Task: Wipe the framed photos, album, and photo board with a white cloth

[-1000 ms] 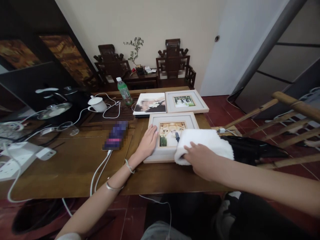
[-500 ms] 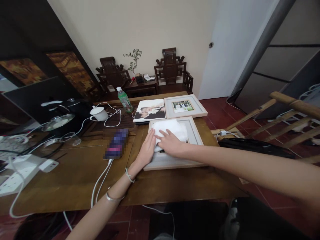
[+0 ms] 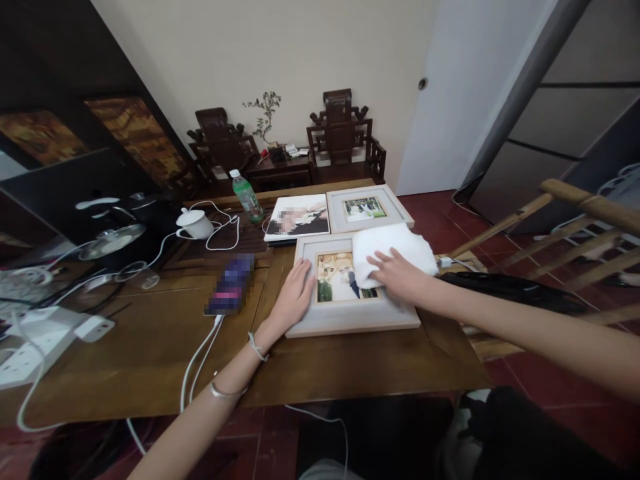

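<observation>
A picture frame [image 3: 350, 321] with a pale wooden border and a grey mat lies flat before me, a photo [image 3: 334, 275] at its middle. My left hand [image 3: 293, 299] rests on the frame's left edge with its fingers stretched out. A thick white cloth [image 3: 395, 250] covers the right part of the frame and reaches past its right edge. My right hand [image 3: 397, 275] presses on this cloth and holds it, fingers partly spread; its thumb is hidden. The cloth hides some of the photo's right side.
Behind lie a second picture frame [image 3: 370, 205] and a white-edged photo panel [image 3: 297, 217]. Leftward are a green bottle [image 3: 247, 195], a lidded white cup [image 3: 195, 224], a phone [image 3: 231, 285] with a cable and a power strip [image 3: 37, 343]. A wooden chair [image 3: 575, 227] stands right.
My right hand has slid the cloth rightward across the frame, uncovering most of the photo. My left hand has stayed near the frame's left edge, off the cloth.
</observation>
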The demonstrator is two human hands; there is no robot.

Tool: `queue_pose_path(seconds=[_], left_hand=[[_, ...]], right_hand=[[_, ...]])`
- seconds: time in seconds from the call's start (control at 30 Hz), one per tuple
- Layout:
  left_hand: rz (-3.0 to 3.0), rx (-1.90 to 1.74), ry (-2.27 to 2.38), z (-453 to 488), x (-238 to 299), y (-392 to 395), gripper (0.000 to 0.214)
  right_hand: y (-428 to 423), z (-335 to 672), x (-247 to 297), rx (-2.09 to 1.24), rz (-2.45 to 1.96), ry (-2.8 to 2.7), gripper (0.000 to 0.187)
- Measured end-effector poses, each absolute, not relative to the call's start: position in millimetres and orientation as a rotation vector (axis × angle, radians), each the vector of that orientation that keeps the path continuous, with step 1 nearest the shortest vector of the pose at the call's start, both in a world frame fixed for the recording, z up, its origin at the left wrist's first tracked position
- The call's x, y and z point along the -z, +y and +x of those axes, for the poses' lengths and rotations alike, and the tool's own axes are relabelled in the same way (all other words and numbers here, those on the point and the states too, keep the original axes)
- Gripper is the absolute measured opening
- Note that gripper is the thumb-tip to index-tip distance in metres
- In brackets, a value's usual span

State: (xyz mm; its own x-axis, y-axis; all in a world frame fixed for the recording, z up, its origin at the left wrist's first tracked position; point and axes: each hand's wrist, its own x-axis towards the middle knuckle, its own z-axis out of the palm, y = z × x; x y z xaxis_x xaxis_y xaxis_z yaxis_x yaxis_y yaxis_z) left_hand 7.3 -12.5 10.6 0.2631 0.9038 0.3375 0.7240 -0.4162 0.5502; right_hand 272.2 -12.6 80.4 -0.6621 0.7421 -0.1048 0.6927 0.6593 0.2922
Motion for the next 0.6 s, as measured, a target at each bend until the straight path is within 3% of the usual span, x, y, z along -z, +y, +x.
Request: queue_pose_path(seconds=[0.23, 0.6], left_hand=[[2.27, -0.873, 1.522, 9, -14, -15, 0.051], [2.285, -0.873, 1.476, 7, -13, -13, 0.048]], right_hand=[[-78, 263, -96, -0.031, 1.102, 2.787, 0.035], [-4, 270, -82, -0.191, 1.182, 2.746, 0.053]])
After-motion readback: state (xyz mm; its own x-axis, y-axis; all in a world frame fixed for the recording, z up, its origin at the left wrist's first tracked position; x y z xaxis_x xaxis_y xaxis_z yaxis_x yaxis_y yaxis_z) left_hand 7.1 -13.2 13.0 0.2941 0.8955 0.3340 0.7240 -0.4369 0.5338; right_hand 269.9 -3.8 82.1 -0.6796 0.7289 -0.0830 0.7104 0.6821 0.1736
